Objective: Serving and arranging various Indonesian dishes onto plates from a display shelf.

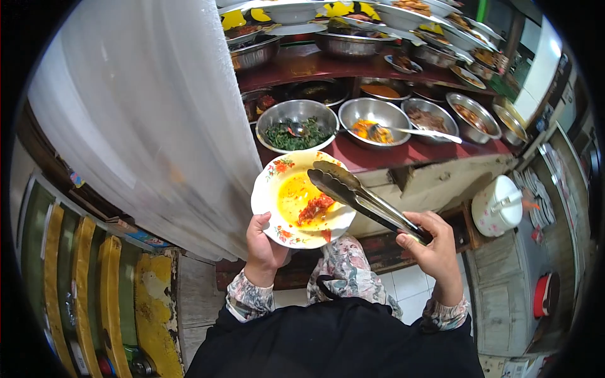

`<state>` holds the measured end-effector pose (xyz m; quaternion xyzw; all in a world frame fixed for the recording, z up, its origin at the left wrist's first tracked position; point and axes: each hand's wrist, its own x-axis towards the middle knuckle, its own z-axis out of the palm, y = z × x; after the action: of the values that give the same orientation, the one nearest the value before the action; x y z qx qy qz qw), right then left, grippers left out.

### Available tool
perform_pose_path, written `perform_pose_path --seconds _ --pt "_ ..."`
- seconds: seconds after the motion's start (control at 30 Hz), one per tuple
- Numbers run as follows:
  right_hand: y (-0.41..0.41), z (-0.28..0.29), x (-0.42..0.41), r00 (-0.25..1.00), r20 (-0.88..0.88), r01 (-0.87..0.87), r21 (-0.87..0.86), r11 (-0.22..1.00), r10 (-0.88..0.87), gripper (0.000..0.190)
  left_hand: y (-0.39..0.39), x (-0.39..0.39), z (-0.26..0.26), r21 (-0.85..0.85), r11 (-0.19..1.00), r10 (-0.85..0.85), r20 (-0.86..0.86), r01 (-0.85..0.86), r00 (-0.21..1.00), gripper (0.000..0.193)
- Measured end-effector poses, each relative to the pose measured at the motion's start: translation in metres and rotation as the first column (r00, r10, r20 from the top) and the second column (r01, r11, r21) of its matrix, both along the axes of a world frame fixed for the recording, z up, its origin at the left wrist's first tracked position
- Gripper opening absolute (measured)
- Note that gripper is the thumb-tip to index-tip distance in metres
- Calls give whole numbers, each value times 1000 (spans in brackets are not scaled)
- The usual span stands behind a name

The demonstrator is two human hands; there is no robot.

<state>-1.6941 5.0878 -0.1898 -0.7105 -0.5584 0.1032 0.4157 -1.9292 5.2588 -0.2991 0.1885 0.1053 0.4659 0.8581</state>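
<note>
My left hand (265, 245) grips the near left rim of a white flower-patterned plate (266, 201), thumb on top. Yellow oily sauce (289, 193) and a clump of red chilli relish (315, 209) lie on it. In my right hand (432, 245) is a pair of metal serving tongs (373, 203). Their scalloped tips are over the plate's right half, with no food seen between them. Just beyond the plate stand a steel bowl of cooked green leaves (298, 130) with a spoon in it and a steel bowl of orange-yellow curry (373, 125) with a long-handled spoon.
More steel bowls (430, 120) line the red shelf (364, 158) to the right. Stacked dishes of food (293, 12) fill the tiers above. A white curtain (156, 132) hangs at left. A lidded white bucket (496, 208) stands at right, near stacked plates (539, 198).
</note>
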Motion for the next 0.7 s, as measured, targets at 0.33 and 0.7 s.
perform_pose_path --seconds 0.33,0.7 --pt "223 58 89 958 214 -166 -116 979 188 39 172 75 33 -175 951 239 -103 -254 966 50" --pt "383 72 74 752 365 -464 -299 834 549 46 260 54 43 -220 866 375 -308 -449 874 48"
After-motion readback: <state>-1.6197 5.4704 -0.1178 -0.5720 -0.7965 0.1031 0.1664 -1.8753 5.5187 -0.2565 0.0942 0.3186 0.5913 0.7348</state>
